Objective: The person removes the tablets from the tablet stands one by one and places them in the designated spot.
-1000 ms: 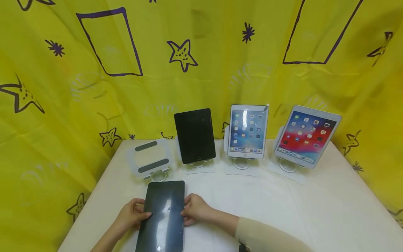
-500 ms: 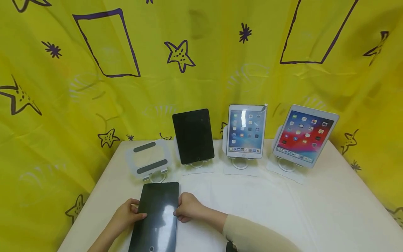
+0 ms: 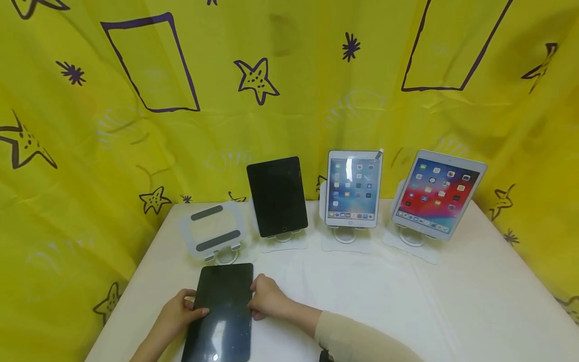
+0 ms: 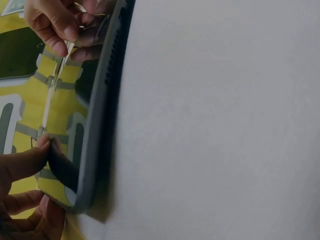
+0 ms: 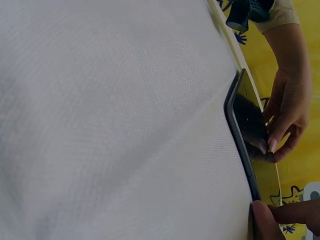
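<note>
A dark tablet (image 3: 221, 296) lies low over the front left of the white table, screen up and long side pointing away from me. My left hand (image 3: 176, 311) grips its left edge, thumb on the screen and fingers at the side. At the right edge, my right hand (image 3: 267, 299) pinches the tablet with thumb and curled fingers. The left wrist view shows the glossy screen (image 4: 67, 102) mirroring the stands, with the left thumb (image 4: 30, 162) pressed on it. In the right wrist view, the right fingertips (image 5: 265, 220) touch the tablet's rim.
Behind the tablet stands a bare white tablet stand (image 3: 239, 221) with grey pads. To its right, three stands hold a black tablet (image 3: 278, 196), a white tablet with blue screen (image 3: 353, 188) and one with red screen (image 3: 439, 193). A yellow curtain (image 3: 307, 120) hangs behind the table (image 3: 384, 301).
The dark tablet has shifted slightly left and toward me, both hands moving with it. The head view has turned a little to the right.
</note>
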A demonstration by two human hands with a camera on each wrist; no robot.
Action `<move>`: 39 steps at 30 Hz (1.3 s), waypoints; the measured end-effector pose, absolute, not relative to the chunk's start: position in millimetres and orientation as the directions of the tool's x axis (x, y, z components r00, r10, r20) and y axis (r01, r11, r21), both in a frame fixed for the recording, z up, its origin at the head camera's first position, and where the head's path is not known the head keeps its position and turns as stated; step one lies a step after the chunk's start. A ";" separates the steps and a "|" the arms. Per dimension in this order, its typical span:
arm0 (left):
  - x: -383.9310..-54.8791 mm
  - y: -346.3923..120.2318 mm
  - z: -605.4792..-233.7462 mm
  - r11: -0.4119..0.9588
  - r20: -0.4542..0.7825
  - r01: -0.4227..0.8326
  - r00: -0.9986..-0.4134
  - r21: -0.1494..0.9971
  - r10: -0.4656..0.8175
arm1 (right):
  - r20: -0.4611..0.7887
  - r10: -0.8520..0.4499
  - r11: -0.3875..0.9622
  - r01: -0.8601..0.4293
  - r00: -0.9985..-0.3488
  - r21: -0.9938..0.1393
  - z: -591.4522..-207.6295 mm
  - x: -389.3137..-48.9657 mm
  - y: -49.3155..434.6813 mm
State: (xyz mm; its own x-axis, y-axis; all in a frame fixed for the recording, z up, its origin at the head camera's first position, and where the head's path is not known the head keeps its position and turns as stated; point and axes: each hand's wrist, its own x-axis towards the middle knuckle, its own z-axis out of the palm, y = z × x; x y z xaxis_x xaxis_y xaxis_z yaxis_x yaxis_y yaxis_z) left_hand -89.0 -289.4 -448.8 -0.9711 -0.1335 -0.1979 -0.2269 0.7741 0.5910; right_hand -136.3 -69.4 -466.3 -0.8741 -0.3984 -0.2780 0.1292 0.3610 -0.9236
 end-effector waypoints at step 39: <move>-114.8 -234.6 -451.2 0.697 0.170 -0.037 -0.959 0.717 -0.226 | -0.077 -0.429 0.332 -0.078 -0.900 -0.940 -454.3 -170.4 -25.0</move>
State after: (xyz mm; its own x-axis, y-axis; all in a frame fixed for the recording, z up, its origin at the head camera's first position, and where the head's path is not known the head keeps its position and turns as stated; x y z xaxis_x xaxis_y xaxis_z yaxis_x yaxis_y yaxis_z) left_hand -114.8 -234.6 -451.2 -0.9591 -0.2264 0.1699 -0.0375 0.6965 0.7165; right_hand -170.4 -25.0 -454.3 -0.9001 -0.4290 -0.0767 -0.0784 0.3324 -0.9399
